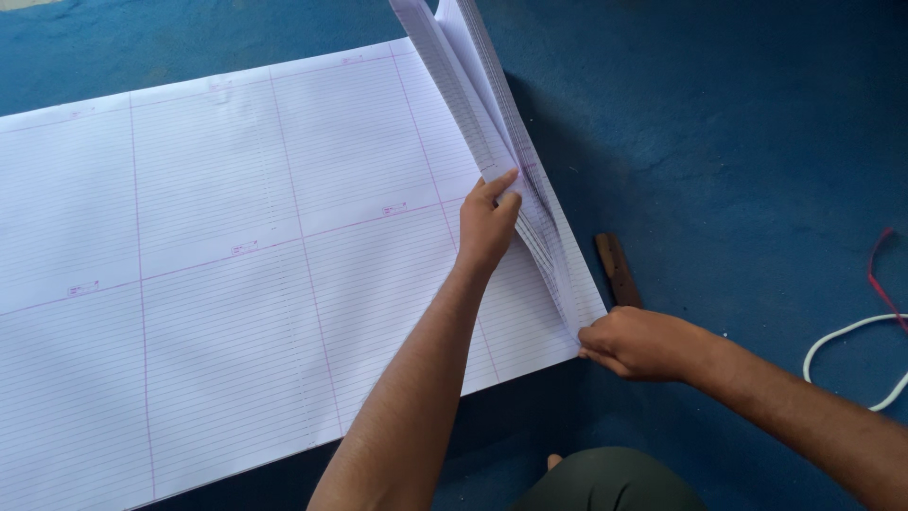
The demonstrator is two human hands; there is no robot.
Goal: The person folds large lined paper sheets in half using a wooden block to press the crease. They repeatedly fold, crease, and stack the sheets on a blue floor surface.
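Kneeling over a big stack of ruled paper sheets [218,237] spread flat on a blue floor covering [738,123], pink margin lines and fine blue rules dividing it into panels. Right-hand edge of several top sheets [482,104] lifted and standing up in a steep fold, running from the near right corner up past the top of frame. Left hand [487,227] reaching across onto the stack, fingers closed in a light pinch on the raised sheets just where they rise from the flat pile, palm resting on the paper below. Right hand [638,343] at the near right corner of the stack, clenched with thumb and fingers gripping the corner of the lifted sheets. Dark brown wooden stick [617,270] lying on the floor just beside the stack's right edge, close above the right hand. White cord [851,331] looped further right, well apart, with a thin red strip [881,274] beside it. Dark green trouser knee [605,481] at bottom edge.
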